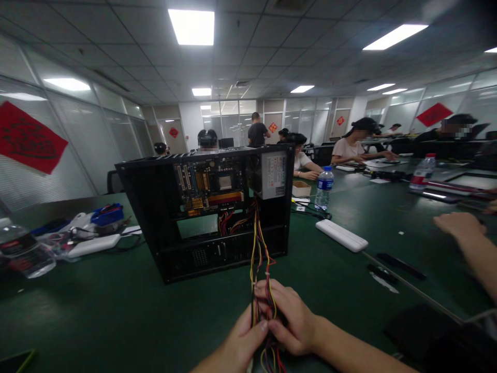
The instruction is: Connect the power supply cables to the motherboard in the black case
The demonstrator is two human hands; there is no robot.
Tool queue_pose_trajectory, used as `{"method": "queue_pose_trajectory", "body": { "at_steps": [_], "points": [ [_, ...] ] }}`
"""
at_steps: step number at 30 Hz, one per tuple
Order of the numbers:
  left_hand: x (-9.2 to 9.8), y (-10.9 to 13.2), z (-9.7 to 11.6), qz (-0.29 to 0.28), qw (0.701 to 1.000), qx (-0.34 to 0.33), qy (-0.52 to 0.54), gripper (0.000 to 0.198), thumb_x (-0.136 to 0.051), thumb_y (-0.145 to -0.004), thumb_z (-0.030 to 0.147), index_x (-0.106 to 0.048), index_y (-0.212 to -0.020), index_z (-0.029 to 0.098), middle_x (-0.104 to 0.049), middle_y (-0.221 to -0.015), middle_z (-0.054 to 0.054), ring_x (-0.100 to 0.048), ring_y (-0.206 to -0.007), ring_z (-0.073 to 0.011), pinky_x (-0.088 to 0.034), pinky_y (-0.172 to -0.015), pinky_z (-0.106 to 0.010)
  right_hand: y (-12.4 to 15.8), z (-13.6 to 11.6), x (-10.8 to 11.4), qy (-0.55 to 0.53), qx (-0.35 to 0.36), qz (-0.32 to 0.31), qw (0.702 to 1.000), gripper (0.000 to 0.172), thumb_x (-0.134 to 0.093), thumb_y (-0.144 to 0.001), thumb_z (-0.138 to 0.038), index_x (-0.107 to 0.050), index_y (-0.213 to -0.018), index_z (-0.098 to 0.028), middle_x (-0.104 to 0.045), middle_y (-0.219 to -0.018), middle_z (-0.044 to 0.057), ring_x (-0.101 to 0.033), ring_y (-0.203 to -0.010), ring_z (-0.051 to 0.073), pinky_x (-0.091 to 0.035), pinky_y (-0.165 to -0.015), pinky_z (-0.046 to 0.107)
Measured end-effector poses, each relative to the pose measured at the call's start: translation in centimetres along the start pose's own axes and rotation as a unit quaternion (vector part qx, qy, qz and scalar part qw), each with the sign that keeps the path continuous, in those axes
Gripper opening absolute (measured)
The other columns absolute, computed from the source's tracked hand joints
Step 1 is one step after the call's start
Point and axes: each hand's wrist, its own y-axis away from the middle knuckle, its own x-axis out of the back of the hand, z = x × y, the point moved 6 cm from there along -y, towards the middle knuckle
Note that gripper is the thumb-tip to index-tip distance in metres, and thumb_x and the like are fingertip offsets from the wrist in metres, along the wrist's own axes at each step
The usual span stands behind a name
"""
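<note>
A black computer case (229, 248) stands open on the green table (128, 311), with a motherboard (205, 186) and a silver power supply (274, 176) inside. From the power supply a bundle of yellow, red and black cables (256, 248) hangs out toward me. Both my hands are closed around this bundle in front of the case. My left hand (246, 331) has its thumb pressed on the cables, and my right hand (291, 316) grips them from the right side. Loose cable ends show below my hands.
Bottles (325, 189) and a white power strip (341, 235) stand or lie to the right. Another person's arm (466, 233) reaches in at the right edge. At left are a large bottle (25, 251), a blue item (107, 213) and another white strip (95, 245). Several people sit beyond.
</note>
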Motion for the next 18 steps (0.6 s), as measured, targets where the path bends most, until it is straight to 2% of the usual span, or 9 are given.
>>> {"method": "queue_pose_trajectory", "body": {
  "at_steps": [5,10,14,16,18],
  "points": [
    [0.8,-0.6,-1.6,-0.013,0.999,-0.04,0.029,0.043,-0.07,-0.092,0.053,-0.067,-0.115,0.017,-0.062,-0.11,-0.008,-0.056,-0.106,-0.0199,-0.043,-0.097,-0.031,-0.4,-0.2,0.1,-0.002,0.001,-0.004,1.0,0.049,-0.038,-0.105,-0.041,-0.041,-0.146,-0.014,-0.066,-0.123,0.019,-0.065,-0.12,0.025,-0.058,-0.089,0.03],
    [0.9,0.0,-1.4,0.018,0.996,0.024,0.084,0.041,-0.077,-0.086,0.052,-0.067,-0.101,0.015,-0.059,-0.094,-0.005,-0.055,-0.082,-0.0124,-0.042,-0.079,-0.024,-0.8,0.1,0.1,-0.011,-0.028,-0.037,0.999,0.05,-0.033,-0.108,-0.047,-0.04,-0.146,-0.015,-0.066,-0.127,0.019,-0.066,-0.121,0.023,-0.058,-0.091,0.028],
    [1.8,-0.8,-2.8,0.019,0.994,0.061,0.089,0.057,-0.081,-0.075,0.065,-0.06,-0.094,0.015,-0.059,-0.086,-0.004,-0.055,-0.071,-0.0111,-0.041,-0.07,-0.023,-1.3,0.6,0.0,0.022,-0.05,-0.091,0.994,0.049,-0.032,-0.109,-0.046,-0.05,-0.139,-0.012,-0.068,-0.127,0.02,-0.068,-0.118,0.023,-0.058,-0.093,0.028],
    [2.9,-1.5,-3.2,0.017,0.996,0.066,0.055,0.068,-0.078,-0.069,0.077,-0.057,-0.092,0.016,-0.056,-0.075,-0.001,-0.048,-0.059,-0.0082,-0.035,-0.06,-0.02,-1.3,1.0,0.1,0.047,-0.062,-0.095,0.992,0.049,-0.029,-0.11,-0.046,-0.055,-0.134,-0.012,-0.071,-0.121,0.018,-0.071,-0.111,0.022,-0.058,-0.088,0.028],
    [4.5,-1.4,-2.4,0.019,0.996,0.086,-0.017,0.072,-0.069,-0.07,0.085,-0.057,-0.089,0.017,-0.052,-0.063,0.001,-0.041,-0.051,-0.0073,-0.029,-0.052,-0.02,-1.4,1.4,0.6,0.065,-0.069,-0.082,0.992,0.048,-0.026,-0.111,-0.044,-0.063,-0.119,-0.015,-0.075,-0.101,0.012,-0.073,-0.089,0.019,-0.056,-0.073,0.028]
  ]
}}
